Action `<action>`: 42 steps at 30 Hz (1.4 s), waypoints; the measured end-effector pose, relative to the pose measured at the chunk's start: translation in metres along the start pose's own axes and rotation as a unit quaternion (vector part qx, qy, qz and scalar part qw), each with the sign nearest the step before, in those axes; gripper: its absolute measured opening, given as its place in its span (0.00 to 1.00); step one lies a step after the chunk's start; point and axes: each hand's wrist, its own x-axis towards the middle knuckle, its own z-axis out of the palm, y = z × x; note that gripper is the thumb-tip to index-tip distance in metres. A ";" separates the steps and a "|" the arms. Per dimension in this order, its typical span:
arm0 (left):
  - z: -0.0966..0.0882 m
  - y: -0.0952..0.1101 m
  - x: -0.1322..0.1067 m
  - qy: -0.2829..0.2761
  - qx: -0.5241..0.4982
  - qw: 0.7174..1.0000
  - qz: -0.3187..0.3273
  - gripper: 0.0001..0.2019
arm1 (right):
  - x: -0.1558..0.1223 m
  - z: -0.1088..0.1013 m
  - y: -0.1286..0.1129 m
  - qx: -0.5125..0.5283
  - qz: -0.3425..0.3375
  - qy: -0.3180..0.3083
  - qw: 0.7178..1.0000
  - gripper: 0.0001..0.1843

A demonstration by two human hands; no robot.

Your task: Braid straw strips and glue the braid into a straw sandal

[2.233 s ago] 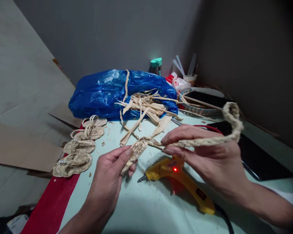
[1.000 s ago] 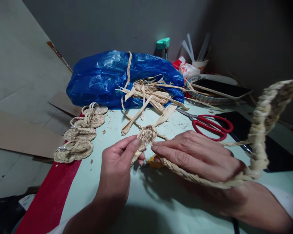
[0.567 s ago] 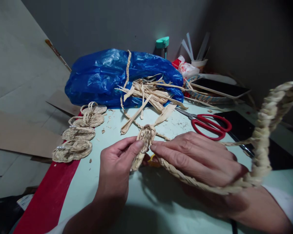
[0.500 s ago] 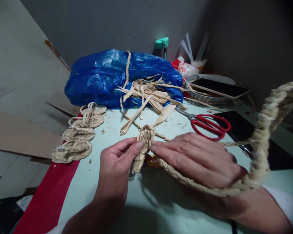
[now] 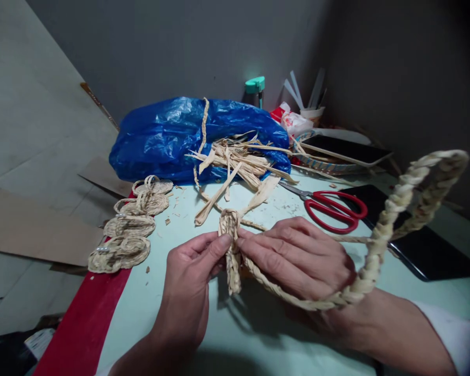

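Note:
My left hand [image 5: 188,282] pinches a small flat coil of braided straw [image 5: 230,245], held on edge over the pale green table [image 5: 254,334], with thumb and fingers closed on it. My right hand [image 5: 297,261] presses its fingertips against the same coil from the right. The long straw braid [image 5: 379,245] runs from the coil under my right hand, curves up and loops at the far right. Loose straw ends stick out behind the coil.
Several finished straw coils [image 5: 129,230] lie in a row at the table's left by a red strip [image 5: 82,324]. A blue plastic bag [image 5: 168,138] with loose straw strips [image 5: 235,162] sits behind. Red scissors [image 5: 331,209], a black tablet [image 5: 407,240], a tray and cups stand to the right.
The coil has turned from slanting to upright between my fingers. My hands came together on it, hiding the yellow glue gun seen earlier. The braid's loop has swung lower on the right.

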 end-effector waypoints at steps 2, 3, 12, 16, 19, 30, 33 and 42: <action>0.001 0.000 0.000 0.003 -0.008 1.000 -0.001 0.10 | 0.002 0.002 -0.001 0.008 -0.012 0.013 1.000 0.16; 0.001 0.000 0.000 0.005 -0.012 1.000 -0.002 0.10 | 0.003 0.003 -0.002 0.017 -0.018 0.017 1.000 0.17; 0.000 0.000 0.000 -0.037 -0.052 0.998 0.027 0.06 | 0.009 0.006 -0.009 0.045 -0.002 -0.001 0.999 0.29; 0.001 0.004 -0.001 -0.056 -0.092 0.994 0.019 0.08 | 0.008 0.008 -0.004 0.057 0.037 -0.004 0.998 0.29; 0.002 0.004 -0.002 -0.071 -0.089 0.993 0.007 0.12 | 0.007 0.007 0.002 0.085 0.073 0.014 0.994 0.25; 0.003 0.006 -0.007 -0.128 -0.012 0.991 0.031 0.11 | -0.005 0.003 0.013 0.226 0.120 0.084 0.963 0.26; 0.004 0.008 -0.006 -0.102 0.053 0.992 0.051 0.10 | -0.006 0.002 0.012 0.246 0.099 0.083 0.961 0.27; 0.006 0.012 -0.003 -0.050 0.093 0.984 0.141 0.23 | 0.001 -0.007 0.003 0.261 0.132 0.109 0.950 0.20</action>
